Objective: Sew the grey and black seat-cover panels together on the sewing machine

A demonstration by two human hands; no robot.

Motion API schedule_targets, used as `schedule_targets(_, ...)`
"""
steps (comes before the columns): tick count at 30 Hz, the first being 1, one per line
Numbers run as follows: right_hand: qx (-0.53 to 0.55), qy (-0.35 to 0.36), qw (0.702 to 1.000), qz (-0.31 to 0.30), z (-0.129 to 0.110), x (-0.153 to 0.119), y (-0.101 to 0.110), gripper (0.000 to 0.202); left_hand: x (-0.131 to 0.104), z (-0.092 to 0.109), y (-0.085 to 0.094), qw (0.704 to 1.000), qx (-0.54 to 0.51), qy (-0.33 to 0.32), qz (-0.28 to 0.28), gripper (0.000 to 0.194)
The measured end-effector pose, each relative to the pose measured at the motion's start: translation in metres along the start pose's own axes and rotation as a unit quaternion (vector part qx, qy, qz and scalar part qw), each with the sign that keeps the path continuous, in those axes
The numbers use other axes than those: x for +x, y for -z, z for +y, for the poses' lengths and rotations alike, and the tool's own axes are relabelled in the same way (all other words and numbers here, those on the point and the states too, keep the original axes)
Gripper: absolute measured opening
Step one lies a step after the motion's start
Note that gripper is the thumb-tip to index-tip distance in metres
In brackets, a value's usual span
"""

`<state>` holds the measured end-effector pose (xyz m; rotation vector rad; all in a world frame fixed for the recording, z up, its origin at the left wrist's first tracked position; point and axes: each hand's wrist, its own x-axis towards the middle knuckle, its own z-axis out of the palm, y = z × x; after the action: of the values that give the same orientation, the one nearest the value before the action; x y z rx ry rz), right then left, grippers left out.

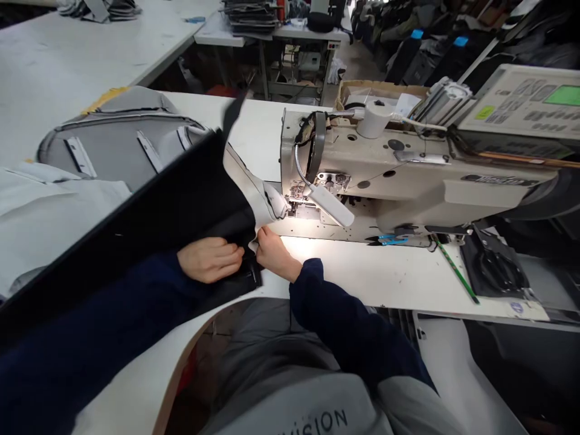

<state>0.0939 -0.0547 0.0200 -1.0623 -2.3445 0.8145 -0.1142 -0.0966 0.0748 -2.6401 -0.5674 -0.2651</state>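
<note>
Right hand [275, 252], fingers closed, pinching the pale edge of a black piece [194, 196]; left hand [211, 260], fingers bent, laid on the same piece, whether gripping or only pressing cannot be told. Black piece: long, pale-backed, slanting across the desk [344, 275], its pale end reaching the needle area of a sewing machine [421, 172]. On the machine: one white lamp [331, 205], lit. Left, beyond the black piece: one grey panel [113, 145] with pale strips. Right, on the desk: one blue-handled tool [392, 240], beneath the machine arm; one green stick [457, 270], slanting; one black-handled tool [501, 269]. Behind the machine: one cardboard box [343, 92]; at right, one control panel [528, 99], its screen green.
</note>
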Motion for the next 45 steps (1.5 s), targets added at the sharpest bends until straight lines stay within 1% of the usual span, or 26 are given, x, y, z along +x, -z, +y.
schedule_targets(1,0.009,-0.017,1.000,-0.005,0.001,0.003,-0.002,0.042,0.001,0.000,0.002,0.998,-0.023,-0.016,-0.053,0.021)
schedule_targets(2,0.026,-0.030,0.999,-0.001,0.002,0.005,-0.004,0.042,0.004,-0.003,0.005,0.995,-0.032,-0.010,-0.098,0.021)
schedule_targets(4,0.077,-0.032,0.996,0.022,0.001,0.006,-0.007,0.042,0.012,-0.012,0.009,0.985,-0.027,0.052,-0.159,0.024)
schedule_targets(5,0.110,-0.028,0.993,0.033,0.000,0.006,-0.008,0.041,0.019,-0.019,0.010,0.981,-0.022,0.083,-0.176,0.028)
schedule_targets(7,0.179,-0.028,0.982,0.053,0.000,0.007,-0.010,0.034,0.036,-0.034,0.008,0.975,-0.020,0.107,-0.196,0.031)
schedule_targets(9,0.240,-0.047,0.967,0.078,0.001,0.008,-0.011,0.024,0.054,-0.048,-0.002,0.969,-0.030,0.112,-0.217,0.028)
schedule_targets(11,0.283,-0.076,0.951,0.103,0.006,0.010,-0.011,0.015,0.068,-0.059,-0.014,0.965,-0.043,0.123,-0.228,0.026)
schedule_targets(13,0.301,-0.088,0.943,0.109,0.011,0.010,-0.010,0.012,0.072,-0.065,-0.025,0.963,-0.056,0.134,-0.225,0.025)
schedule_targets(14,0.299,-0.082,0.945,0.101,0.012,0.010,-0.008,0.012,0.071,-0.066,-0.029,0.964,-0.063,0.131,-0.221,0.024)
schedule_targets(16,0.267,-0.055,0.959,0.070,0.013,0.008,-0.005,0.018,0.062,-0.064,-0.031,0.970,-0.083,0.104,-0.203,0.024)
schedule_targets(18,0.205,-0.026,0.977,0.041,0.009,0.004,-0.003,0.027,0.050,-0.060,-0.028,0.978,-0.105,0.065,-0.167,0.026)
schedule_targets(20,0.126,-0.004,0.991,0.039,0.005,0.001,-0.003,0.038,0.038,-0.054,-0.023,0.982,-0.123,0.047,-0.137,0.029)
schedule_targets(21,0.088,0.003,0.995,0.048,0.003,0.000,-0.003,0.043,0.033,-0.051,-0.021,0.982,-0.129,0.052,-0.129,0.029)
schedule_targets(23,0.036,0.016,0.997,0.067,0.002,-0.003,-0.005,0.050,0.026,-0.045,-0.017,0.982,-0.127,0.083,-0.116,0.025)
schedule_targets(25,0.020,0.028,0.997,0.071,0.004,-0.004,-0.007,0.051,0.023,-0.040,-0.014,0.983,-0.123,0.089,-0.099,0.025)
schedule_targets(27,0.036,0.038,0.997,0.064,0.007,-0.004,-0.008,0.048,0.026,-0.037,-0.010,0.985,-0.130,0.054,-0.098,0.034)
schedule_targets(29,0.064,0.036,0.995,0.064,0.009,-0.002,-0.008,0.045,0.034,-0.037,-0.007,0.981,-0.142,0.016,-0.129,0.047)
schedule_targets(30,0.076,0.030,0.995,0.064,0.010,-0.001,-0.008,0.043,0.039,-0.038,-0.005,0.978,-0.140,0.016,-0.151,0.051)
schedule_targets(31,0.082,0.021,0.994,0.063,0.011,0.000,-0.007,0.041,0.045,-0.040,-0.005,0.976,-0.133,0.026,-0.172,0.050)
schedule_targets(33,0.083,0.008,0.994,0.064,0.010,0.001,-0.005,0.038,0.055,-0.046,-0.007,0.971,-0.110,0.053,-0.207,0.040)
schedule_targets(35,0.087,-0.001,0.994,0.071,0.010,-0.001,-0.002,0.036,0.061,-0.054,-0.013,0.968,-0.096,0.070,-0.219,0.028)
schedule_targets(37,0.104,-0.011,0.991,0.085,0.009,-0.006,0.002,0.034,0.061,-0.060,-0.023,0.971,-0.101,0.074,-0.201,0.022)
schedule_targets(41,0.128,-0.039,0.986,0.098,0.011,-0.016,0.010,0.025,0.053,-0.068,-0.039,0.981,-0.128,0.070,-0.127,0.021)
schedule_targets(43,0.153,-0.060,0.984,0.076,0.012,-0.016,0.013,0.021,0.051,-0.070,-0.042,0.981,-0.146,0.073,-0.100,0.024)
schedule_targets(45,0.210,-0.080,0.974,0.026,0.012,-0.011,0.015,0.018,0.051,-0.073,-0.042,0.979,-0.167,0.086,-0.083,0.027)
